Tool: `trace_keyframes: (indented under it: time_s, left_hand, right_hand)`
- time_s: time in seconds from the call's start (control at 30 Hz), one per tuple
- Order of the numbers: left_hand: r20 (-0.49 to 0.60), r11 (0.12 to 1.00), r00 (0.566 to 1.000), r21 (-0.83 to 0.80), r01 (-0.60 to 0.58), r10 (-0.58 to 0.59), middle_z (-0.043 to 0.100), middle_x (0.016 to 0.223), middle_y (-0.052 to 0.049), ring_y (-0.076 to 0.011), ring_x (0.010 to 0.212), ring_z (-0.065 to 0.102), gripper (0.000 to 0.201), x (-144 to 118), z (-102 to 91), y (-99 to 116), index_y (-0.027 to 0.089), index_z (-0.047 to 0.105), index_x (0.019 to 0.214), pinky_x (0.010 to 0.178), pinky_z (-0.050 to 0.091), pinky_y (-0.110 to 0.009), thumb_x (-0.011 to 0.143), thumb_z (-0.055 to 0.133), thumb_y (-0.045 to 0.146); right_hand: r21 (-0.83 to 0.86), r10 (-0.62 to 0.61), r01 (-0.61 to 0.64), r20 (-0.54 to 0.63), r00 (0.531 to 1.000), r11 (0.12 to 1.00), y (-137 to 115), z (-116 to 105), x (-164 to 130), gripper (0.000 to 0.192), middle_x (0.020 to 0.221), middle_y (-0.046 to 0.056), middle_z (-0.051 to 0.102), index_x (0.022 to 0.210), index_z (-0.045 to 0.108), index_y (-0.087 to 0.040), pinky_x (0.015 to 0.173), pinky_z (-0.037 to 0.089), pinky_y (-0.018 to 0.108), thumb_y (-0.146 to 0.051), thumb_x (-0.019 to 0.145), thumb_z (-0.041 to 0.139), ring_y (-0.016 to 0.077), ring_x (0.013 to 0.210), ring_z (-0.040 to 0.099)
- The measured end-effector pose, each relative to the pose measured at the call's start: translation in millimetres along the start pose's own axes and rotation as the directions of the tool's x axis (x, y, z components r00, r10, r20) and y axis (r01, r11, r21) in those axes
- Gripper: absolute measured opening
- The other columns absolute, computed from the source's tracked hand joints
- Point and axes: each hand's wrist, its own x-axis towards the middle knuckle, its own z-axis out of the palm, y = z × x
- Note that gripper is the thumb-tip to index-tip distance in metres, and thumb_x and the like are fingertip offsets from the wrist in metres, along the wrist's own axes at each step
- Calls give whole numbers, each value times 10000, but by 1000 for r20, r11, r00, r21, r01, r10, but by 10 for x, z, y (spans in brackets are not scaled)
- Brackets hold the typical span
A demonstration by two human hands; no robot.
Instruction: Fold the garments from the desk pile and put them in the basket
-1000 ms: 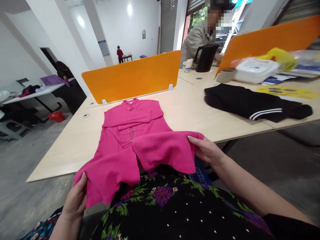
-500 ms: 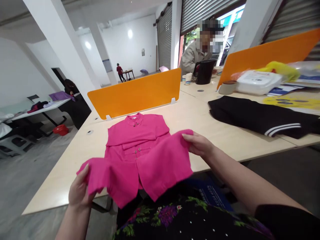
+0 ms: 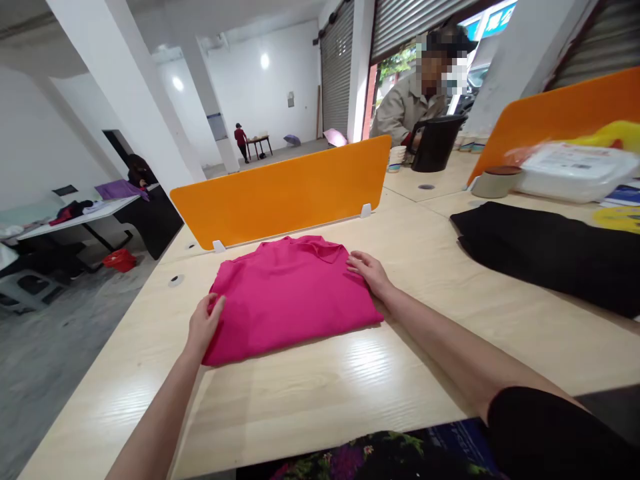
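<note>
A bright pink shirt lies folded in half on the pale wooden table, its hem turned up over the front so that the buttons and sleeves are hidden. At its left edge is my left hand, open, thumb and fingers apart against the cloth. My right hand rests by the upper right edge, open with fingers stretched out and the tips touching the fabric. Neither hand grips the shirt.
An orange divider stands just behind the shirt. To the right lie a black garment, a roll of tape and a white plastic container. Beyond the divider, a person is beside a black pitcher.
The shirt's lower half, held up by both hands before, now lies folded over its upper half. Both hands have let go of the hem and moved forward to the shirt's sides.
</note>
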Motion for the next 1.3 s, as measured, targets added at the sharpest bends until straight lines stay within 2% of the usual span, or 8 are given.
trace_keyframes:
  time_s: [0.2,0.43,0.6,0.77,0.87,0.97,1.17,1.3]
  left_hand:
    - [493,684,806,464,-563,329,467,1426,-101,-293,1342,371,577,-688,31,-121,170,475,1347,1109,322,-470,785,552,275]
    - [531,475,828,691,-546,179,479,1398,-167,-222,1283,469,596,-562,206,211,76,499,1323,1061,399,-352,783,275,-42]
    - [588,367,759,665,-651,281,488,1391,-167,-248,1298,449,609,-1401,103,75,72,519,1311,1077,388,-360,747,316,-36]
    - [547,542,722,486,-686,423,473,1426,-70,-239,1314,432,603,-2215,-218,-171,219,456,1375,1043,435,-339,777,488,150]
    - [483,783,834,396,-479,266,600,1300,-14,-196,1160,578,484,-1945,-484,-109,302,500,1309,937,502,-290,833,500,390]
    - [215,861,977,499,-99,-12,671,1146,-75,-227,1003,645,450,-1230,-576,36,212,581,1149,861,512,-333,872,364,492]
    - [164,807,953,579,116,-254,689,865,-91,-255,833,640,300,-167,-211,42,176,587,889,704,448,-319,819,418,414]
    - [65,849,980,514,126,-185,627,717,-21,-198,711,595,171,-88,-96,-69,221,537,752,612,387,-274,806,446,355]
  right_hand:
    - [-579,-63,675,737,673,457,-240,-173,-771,575,1399,90,486,1320,539,-240,1120,231,534,-351,770,663,320,1322,373]
    - [-665,1,747,747,665,20,-270,144,-832,265,1039,146,652,1036,636,-105,788,445,337,-73,851,448,235,929,572]
    - [-606,-77,795,791,607,37,-362,-210,-1420,201,804,77,630,824,615,-155,656,408,280,-39,834,451,186,737,532]
    - [-556,-15,747,798,602,365,-634,-635,-1914,229,877,64,658,907,652,-183,709,449,265,-79,832,463,175,808,589]
    - [-546,3,661,773,635,515,-723,-641,-1633,211,895,47,682,978,655,-199,723,474,254,-186,879,469,161,804,624]
    - [-627,-127,676,690,712,386,-642,-437,-1132,260,1102,106,655,1082,629,-170,862,463,320,-197,864,491,211,1025,594]
    - [-742,-54,670,671,740,-31,-337,68,-451,313,1233,153,602,1116,628,-157,886,424,393,-108,867,446,272,1113,549]
    - [-828,-14,549,551,834,113,-291,60,-65,267,991,114,700,945,677,-158,801,442,295,-105,869,427,217,924,628]
